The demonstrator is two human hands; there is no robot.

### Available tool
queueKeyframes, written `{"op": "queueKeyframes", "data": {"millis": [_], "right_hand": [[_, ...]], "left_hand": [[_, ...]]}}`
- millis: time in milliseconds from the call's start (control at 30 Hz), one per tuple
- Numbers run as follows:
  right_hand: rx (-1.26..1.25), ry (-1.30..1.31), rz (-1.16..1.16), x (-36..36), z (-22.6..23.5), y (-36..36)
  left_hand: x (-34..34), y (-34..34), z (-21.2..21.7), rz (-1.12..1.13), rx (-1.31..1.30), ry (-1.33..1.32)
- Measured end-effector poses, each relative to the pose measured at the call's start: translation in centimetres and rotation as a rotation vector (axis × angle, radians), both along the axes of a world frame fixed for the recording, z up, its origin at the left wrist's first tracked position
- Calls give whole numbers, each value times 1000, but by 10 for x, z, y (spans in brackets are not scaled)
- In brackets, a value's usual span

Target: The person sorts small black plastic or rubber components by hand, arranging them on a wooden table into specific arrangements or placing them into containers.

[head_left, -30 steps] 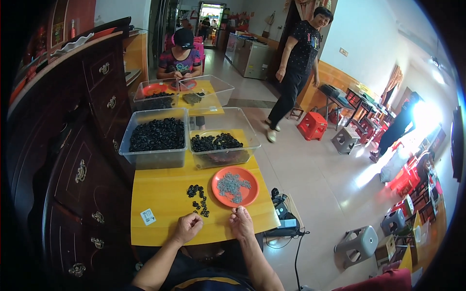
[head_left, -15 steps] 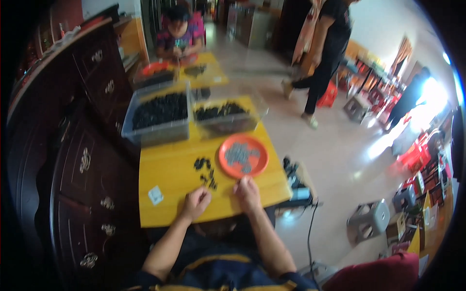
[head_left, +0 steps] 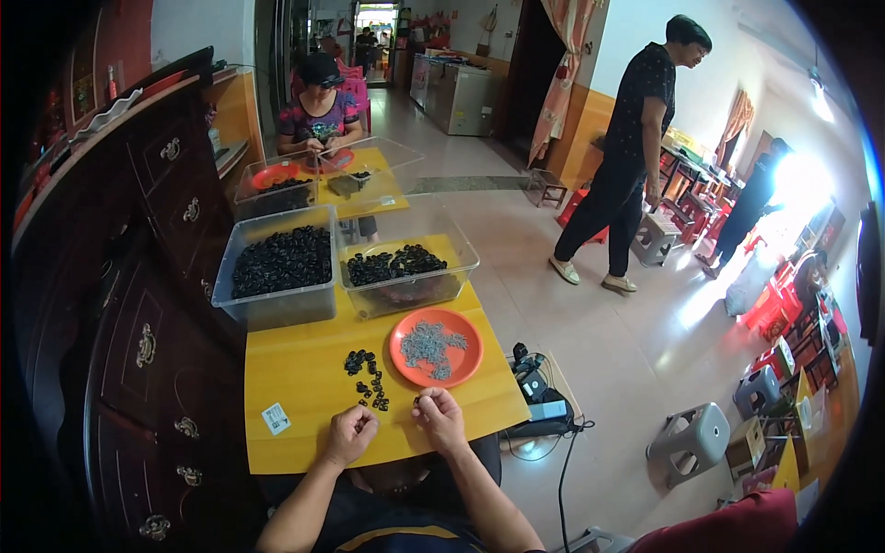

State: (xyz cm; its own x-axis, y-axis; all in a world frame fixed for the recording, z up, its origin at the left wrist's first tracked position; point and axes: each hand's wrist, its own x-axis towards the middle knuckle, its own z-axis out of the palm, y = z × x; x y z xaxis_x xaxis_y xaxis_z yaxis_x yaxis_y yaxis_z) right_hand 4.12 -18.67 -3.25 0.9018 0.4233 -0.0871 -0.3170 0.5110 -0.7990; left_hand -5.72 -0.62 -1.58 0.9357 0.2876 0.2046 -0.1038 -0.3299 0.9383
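My right hand [head_left: 441, 420] is above the near part of the yellow table [head_left: 304, 346], its fingers pinched on a small black plastic piece [head_left: 417, 401]. Just below the loose pieces, my left hand [head_left: 351, 435] is curled closed; whatever it holds, if anything, is hidden. Between and beyond my hands lies a scatter of small black parts [head_left: 367, 376]. An orange plate [head_left: 475, 355] with a heap of small grey metal-looking pieces [head_left: 428, 347] sits just past my right hand.
Two clear plastic bins, one left [head_left: 277, 309] and one right [head_left: 406, 300], hold many black parts. A white label [head_left: 276, 418] lies at the table's left. Dark drawers [head_left: 147, 341] flank it. One person [head_left: 318, 120] sits opposite; another [head_left: 627, 147] walks at right. A grey stool [head_left: 691, 438] stands nearby.
The view has tilted up, so the table appears lower. A small black piece now shows at my right fingertips. The person at right has turned and stepped; both my hands remain near the table edge.
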Motion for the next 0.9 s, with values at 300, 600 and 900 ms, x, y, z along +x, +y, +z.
{"op": "queueKeyframes", "data": {"millis": [300, 600, 900], "right_hand": [[-182, -119, 119, -10, 3, 6], [-248, -175, 220, -20, 5, 14], [-175, -186, 153, -23, 1, 3]], "left_hand": [[5, -5, 11, -31, 15, 9], [16, -8, 15, -104, -164, 44], [19, -24, 12, -184, -267, 98]]}}
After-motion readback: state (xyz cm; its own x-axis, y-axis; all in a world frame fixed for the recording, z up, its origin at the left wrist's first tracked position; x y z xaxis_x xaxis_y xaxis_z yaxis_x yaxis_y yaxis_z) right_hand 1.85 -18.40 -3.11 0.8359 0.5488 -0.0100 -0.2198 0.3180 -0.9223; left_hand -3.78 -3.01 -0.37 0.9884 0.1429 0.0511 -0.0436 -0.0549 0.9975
